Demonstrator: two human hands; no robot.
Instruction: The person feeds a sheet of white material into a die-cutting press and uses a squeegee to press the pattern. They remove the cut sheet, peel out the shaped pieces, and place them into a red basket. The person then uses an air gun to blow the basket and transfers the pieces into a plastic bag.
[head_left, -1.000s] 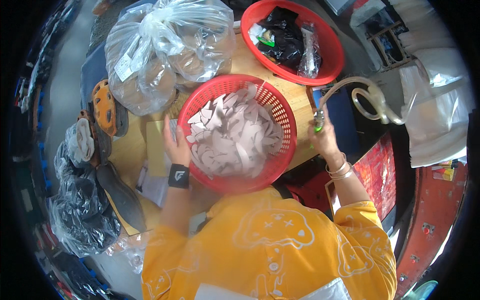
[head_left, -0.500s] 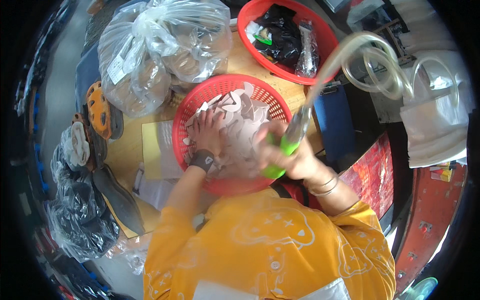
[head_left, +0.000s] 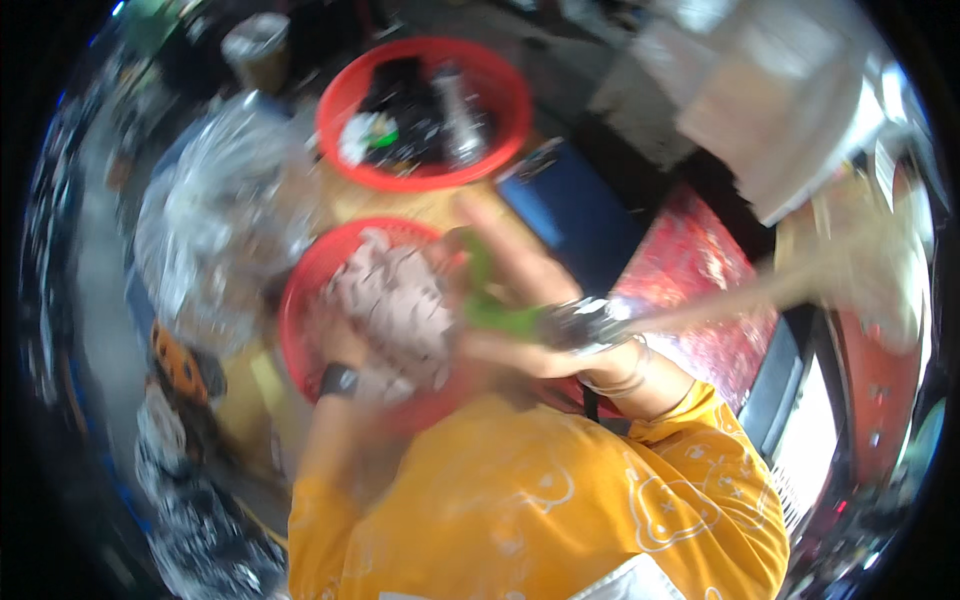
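The red plastic basket (head_left: 292, 300), its sides pierced with holes, is filled with pale pinkish-white flat cut pieces (head_left: 395, 300), several of them curved. Inside its left part my left hand (head_left: 335, 345) is down among the pieces; motion smears its fingers, and a dark band (head_left: 339, 380) circles the wrist. Over the basket's right side, my right hand (head_left: 530, 275) is closed around a green-handled tool (head_left: 505, 318) with a shiny metal-looking end. A pale hose (head_left: 720, 300) trails from that end toward the right. Blur hides the tool's exact kind.
Beyond the basket stands a red basin (head_left: 325, 120) holding black plastic and a clear-wrapped item. A large clear bag (head_left: 225, 220) bulges at the left, near an orange-and-black object (head_left: 178, 365). A blue flat panel (head_left: 575, 215) and a red patterned surface (head_left: 690, 265) lie to the right.
The whole view has shifted, with basket and basin now farther left. The tool has swung in my right hand, its metal end now pointing right instead of up. My left hand stays in the basket.
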